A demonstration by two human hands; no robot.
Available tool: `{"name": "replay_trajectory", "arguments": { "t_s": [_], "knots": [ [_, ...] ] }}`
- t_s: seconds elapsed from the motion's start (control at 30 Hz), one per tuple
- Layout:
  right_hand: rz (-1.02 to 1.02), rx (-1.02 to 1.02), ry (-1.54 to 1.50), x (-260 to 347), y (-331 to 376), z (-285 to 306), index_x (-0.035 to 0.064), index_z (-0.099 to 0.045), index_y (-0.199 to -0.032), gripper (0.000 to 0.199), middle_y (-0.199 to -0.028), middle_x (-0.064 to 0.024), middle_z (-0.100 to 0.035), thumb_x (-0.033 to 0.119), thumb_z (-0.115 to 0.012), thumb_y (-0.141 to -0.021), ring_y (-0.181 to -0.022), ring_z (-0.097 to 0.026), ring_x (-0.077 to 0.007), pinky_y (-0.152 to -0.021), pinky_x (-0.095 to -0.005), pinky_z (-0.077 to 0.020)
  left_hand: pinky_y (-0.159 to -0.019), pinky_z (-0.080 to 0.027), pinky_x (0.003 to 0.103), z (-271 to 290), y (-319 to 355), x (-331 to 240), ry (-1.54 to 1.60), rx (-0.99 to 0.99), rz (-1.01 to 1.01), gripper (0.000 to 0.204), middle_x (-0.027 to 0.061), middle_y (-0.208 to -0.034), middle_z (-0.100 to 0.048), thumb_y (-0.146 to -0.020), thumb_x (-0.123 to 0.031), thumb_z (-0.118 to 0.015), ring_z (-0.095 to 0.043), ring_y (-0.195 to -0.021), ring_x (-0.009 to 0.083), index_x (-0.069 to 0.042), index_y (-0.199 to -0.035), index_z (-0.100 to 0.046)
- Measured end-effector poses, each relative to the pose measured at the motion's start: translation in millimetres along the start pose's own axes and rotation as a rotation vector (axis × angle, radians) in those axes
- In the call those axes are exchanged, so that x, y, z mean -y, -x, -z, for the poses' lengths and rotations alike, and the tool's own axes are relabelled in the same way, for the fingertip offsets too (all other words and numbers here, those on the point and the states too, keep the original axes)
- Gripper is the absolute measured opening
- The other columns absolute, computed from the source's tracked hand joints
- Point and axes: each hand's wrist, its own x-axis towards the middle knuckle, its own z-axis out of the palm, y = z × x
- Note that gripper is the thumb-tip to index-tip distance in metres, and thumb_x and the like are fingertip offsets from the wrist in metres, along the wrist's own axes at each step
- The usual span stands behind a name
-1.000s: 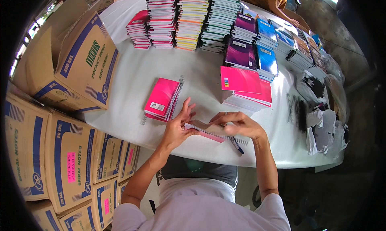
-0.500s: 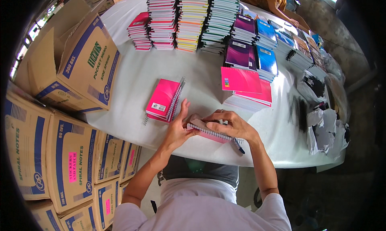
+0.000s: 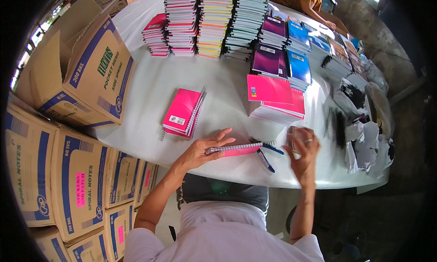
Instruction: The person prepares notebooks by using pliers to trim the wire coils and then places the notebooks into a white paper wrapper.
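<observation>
Withdrawn rightward from the notebook [image 3: 241, 151] since the earlier frame, the right hand [image 3: 304, 155] is seen with curled fingers beside a small brown object [image 3: 291, 135]; whether it is gripped cannot be told. By the left hand's [image 3: 204, 151] thumb and fingers the notebook is pinched at its left end, coil [image 3: 234, 147] upward, apparently to keep the wire exposed, the blue-handled tool [image 3: 273, 148] lying at its right end. Bare table [image 3: 223, 102] is left beyond, while room is limited by the near edge and rightward coils [image 3: 340, 130].

The held notebook [image 3: 245, 151] is pink, the tool [image 3: 266, 162] apparently blue, the carton [image 3: 97, 75] brown with blue bands.
</observation>
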Motion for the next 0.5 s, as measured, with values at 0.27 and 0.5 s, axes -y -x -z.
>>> {"name": "replay_trajectory", "arguments": {
  "t_s": [0.27,0.5],
  "knots": [
    [0.344,0.186,-0.289,103,-15,-46,0.0043,-0.065,-0.098,0.026,-0.100,-0.0067,-0.059,0.007,-0.073,-0.074,-0.091,-0.057,-0.0249,-0.089,-0.0414,-0.0413,-0.109,-0.040,0.038,-7,10,2,0.132,0.016,0.043,0.058,0.0092,-0.153,-0.041,-0.090,-0.013,-0.068,-0.037,-0.141,0.0246,-0.010,-0.144,-0.048],
    [0.376,0.197,-0.372,108,-22,-39,0.0041,-0.064,-0.102,0.031,-0.104,-0.0063,-0.058,-0.002,-0.067,-0.071,-0.095,-0.056,-0.0245,-0.088,-0.0407,-0.0412,-0.107,-0.040,0.038,-3,19,13,-0.090,0.049,0.039,0.055,0.0127,-0.143,-0.051,-0.095,-0.030,-0.061,-0.048,-0.132,0.0238,-0.005,-0.142,-0.047]
  ]
}}
